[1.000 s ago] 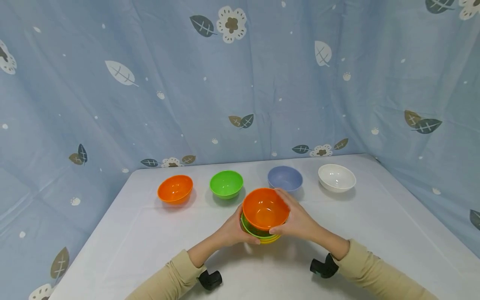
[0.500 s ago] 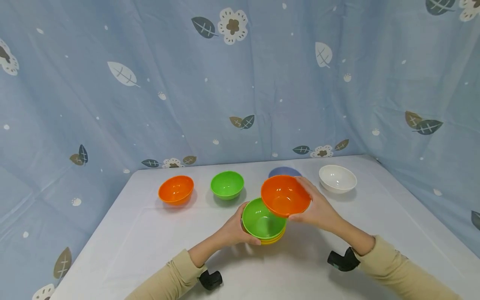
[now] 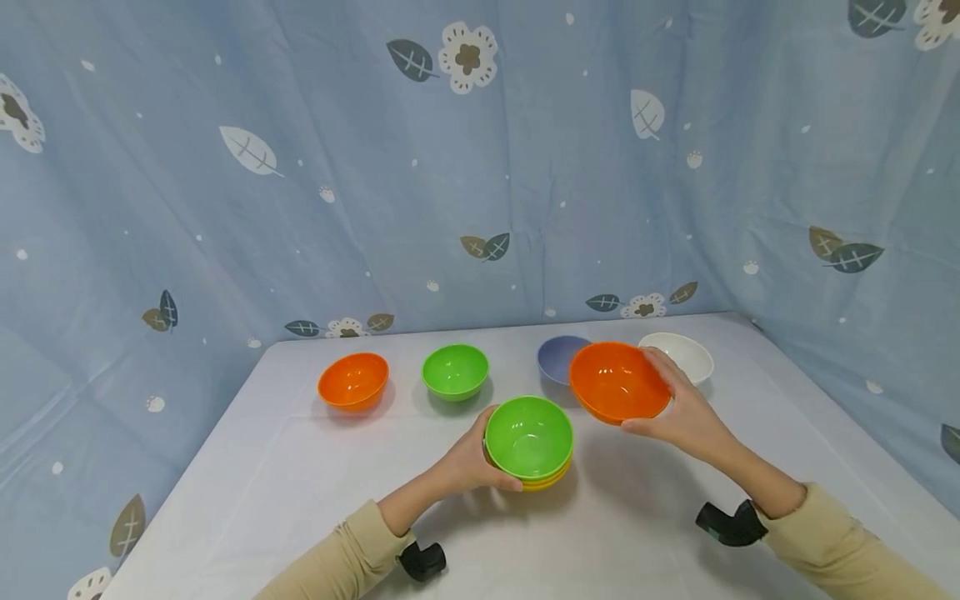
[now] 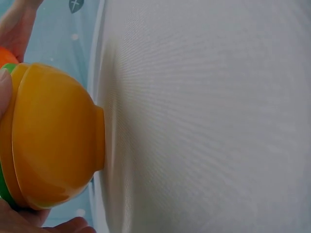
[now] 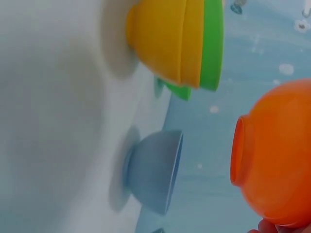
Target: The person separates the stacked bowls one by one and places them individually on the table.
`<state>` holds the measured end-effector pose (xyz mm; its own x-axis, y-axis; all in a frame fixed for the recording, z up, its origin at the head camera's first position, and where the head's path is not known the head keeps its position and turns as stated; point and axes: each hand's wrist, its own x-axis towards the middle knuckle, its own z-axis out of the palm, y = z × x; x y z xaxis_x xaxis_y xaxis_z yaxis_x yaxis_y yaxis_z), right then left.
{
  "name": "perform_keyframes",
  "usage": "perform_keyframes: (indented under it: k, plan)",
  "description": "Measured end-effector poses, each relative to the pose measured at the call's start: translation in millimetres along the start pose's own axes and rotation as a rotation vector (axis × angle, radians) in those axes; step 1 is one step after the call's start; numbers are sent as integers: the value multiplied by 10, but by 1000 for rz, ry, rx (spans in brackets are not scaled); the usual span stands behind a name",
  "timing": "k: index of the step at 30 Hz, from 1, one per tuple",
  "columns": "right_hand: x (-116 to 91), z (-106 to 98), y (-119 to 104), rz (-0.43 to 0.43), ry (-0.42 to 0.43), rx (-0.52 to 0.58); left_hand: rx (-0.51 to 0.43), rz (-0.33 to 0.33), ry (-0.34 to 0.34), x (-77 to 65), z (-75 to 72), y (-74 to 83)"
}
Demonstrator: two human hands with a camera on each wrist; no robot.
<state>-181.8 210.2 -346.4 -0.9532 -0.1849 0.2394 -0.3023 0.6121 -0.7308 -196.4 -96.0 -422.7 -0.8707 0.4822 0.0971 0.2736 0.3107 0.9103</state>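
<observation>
My left hand [image 3: 476, 462] grips the side of a nested stack, a green bowl [image 3: 529, 437] on top of yellow bowls [image 4: 56, 136]. In the left wrist view the foot of the lowest one is close over the white cloth. Up and to the right, my right hand [image 3: 686, 417] pinches the rim and wall of an orange bowl [image 3: 618, 382], thumb near and fingers on the far side. It is raised off the table, as the right wrist view shows its bare foot. In the head view it overlaps a blue bowl [image 3: 558, 358] and comes close to a white bowl [image 3: 678, 354].
Along the back of the white-covered table [image 3: 300, 500] also stand a second orange bowl [image 3: 354, 382] and a second green bowl [image 3: 455, 372]. A blue patterned curtain [image 3: 345, 192] hangs right behind the table's far edge.
My right hand has lifted the orange bowl out of the stack and carried it right and away from me, uncovering the green bowl. My left hand keeps hold of the stack in place.
</observation>
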Motion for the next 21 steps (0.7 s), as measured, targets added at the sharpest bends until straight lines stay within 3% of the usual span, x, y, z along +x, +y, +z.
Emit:
perform_keyframes:
  k: [21]
  plan:
    - [-294,-287,399,111,53,-105,-5,-4,9,-17,21,8]
